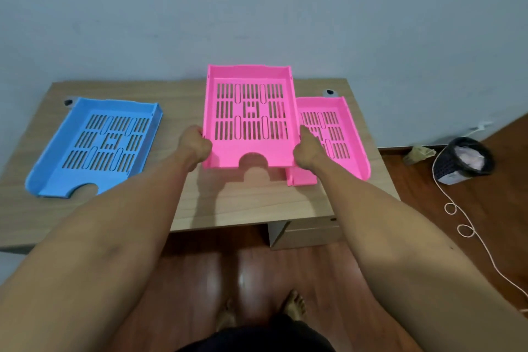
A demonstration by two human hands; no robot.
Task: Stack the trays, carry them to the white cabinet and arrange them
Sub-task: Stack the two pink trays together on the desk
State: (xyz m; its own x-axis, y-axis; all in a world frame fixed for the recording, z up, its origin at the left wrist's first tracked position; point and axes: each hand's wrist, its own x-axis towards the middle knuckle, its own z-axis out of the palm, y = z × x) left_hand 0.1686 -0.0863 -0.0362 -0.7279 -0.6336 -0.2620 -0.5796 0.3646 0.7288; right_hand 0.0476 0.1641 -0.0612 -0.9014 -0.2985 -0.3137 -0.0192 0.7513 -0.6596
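A pink slotted tray [225,151] is lifted above the middle of the wooden table [251,206], casting a shadow below. My left hand [195,146] grips its left side wall and my right hand [307,151] grips its right side wall. A second pink tray [353,134] lies flat on the table to the right, partly hidden behind the lifted one and my right hand. A blue tray [57,174] of the same shape lies on the table's left part. No white cabinet is in view.
The table stands against a pale blue wall [257,8]. On the wooden floor at right are a black mesh waste bin [463,160], a crumpled paper bag [420,153] and a white cord [463,226]. My bare feet [263,311] show below.
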